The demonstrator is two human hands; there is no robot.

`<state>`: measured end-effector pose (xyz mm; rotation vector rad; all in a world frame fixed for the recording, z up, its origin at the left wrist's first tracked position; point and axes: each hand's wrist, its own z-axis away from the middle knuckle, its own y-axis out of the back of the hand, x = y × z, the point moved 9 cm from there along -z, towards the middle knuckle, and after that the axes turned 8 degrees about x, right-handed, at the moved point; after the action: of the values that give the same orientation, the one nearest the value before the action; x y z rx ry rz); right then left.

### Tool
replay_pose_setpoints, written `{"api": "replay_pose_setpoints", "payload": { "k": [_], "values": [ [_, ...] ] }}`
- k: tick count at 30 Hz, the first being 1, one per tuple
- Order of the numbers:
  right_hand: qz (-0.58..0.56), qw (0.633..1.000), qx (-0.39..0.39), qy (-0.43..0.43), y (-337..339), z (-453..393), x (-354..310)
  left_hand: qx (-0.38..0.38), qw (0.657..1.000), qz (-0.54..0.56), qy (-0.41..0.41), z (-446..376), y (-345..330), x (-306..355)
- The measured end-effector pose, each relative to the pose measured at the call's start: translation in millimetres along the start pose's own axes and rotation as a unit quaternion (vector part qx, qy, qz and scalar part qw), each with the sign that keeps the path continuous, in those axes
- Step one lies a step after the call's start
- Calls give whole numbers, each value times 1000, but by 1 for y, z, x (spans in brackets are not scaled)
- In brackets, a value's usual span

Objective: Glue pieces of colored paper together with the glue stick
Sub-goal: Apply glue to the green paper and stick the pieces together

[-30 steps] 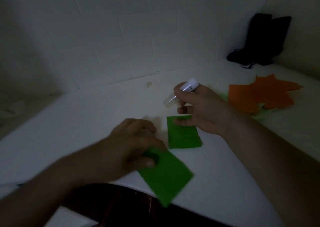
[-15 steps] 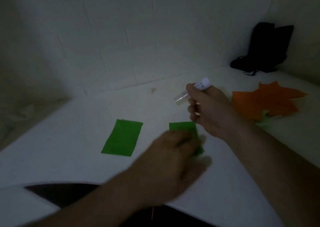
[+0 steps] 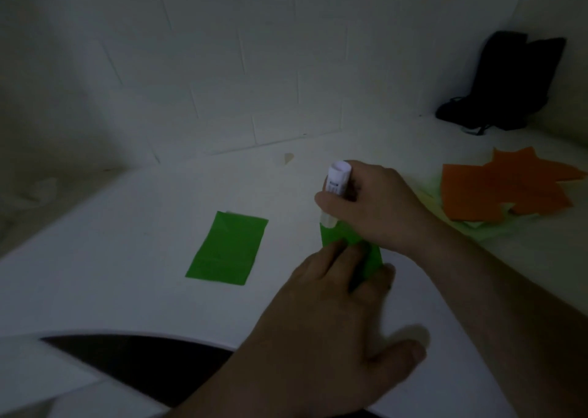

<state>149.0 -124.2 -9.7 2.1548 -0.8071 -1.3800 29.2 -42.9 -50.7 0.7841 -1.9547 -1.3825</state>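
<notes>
The glue stick [image 3: 336, 191] is standing nearly upright in the middle of the white counter [image 3: 127, 290], its clear tip coming down right onto the far edge of a small green paper piece [image 3: 353, 249]. The right hand [image 3: 378, 207] is gripping the stick, fingers [image 3: 327, 201] curling round its white barrel, with the label facing the camera. Coming in from below, the left hand [image 3: 337, 322] is lying over the near part of that same green piece, its fingers stretching out flat and pressing the paper down against the counter, thumb spreading off to the right. To the left of this, well apart from both hands, a second green paper rectangle [image 3: 227, 249] is lying flat on the counter, showing faint fold creases. Off to the right, a pile of orange paper [image 3: 502, 191] is sitting on top of some paler sheets. In the far right corner, a black bag [image 3: 506, 80] is leaning against the tiled wall [image 3: 254, 67]. The light is dim throughout.
</notes>
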Motion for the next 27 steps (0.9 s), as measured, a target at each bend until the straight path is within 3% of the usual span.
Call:
{"api": "replay_pose_setpoints", "payload": {
  "k": [16,24,27],
  "values": [
    [9,1000,-21,10,-12,-1,1,26,1000,-7,-7,-1,2,0],
    [-124,990,25,-59,-7,-5,9,14,1000,-4,-1,-1,1,0],
    [-114,992,39,-46,6,-8,12,18,1000,-3,2,0,3,1]
  ]
}}
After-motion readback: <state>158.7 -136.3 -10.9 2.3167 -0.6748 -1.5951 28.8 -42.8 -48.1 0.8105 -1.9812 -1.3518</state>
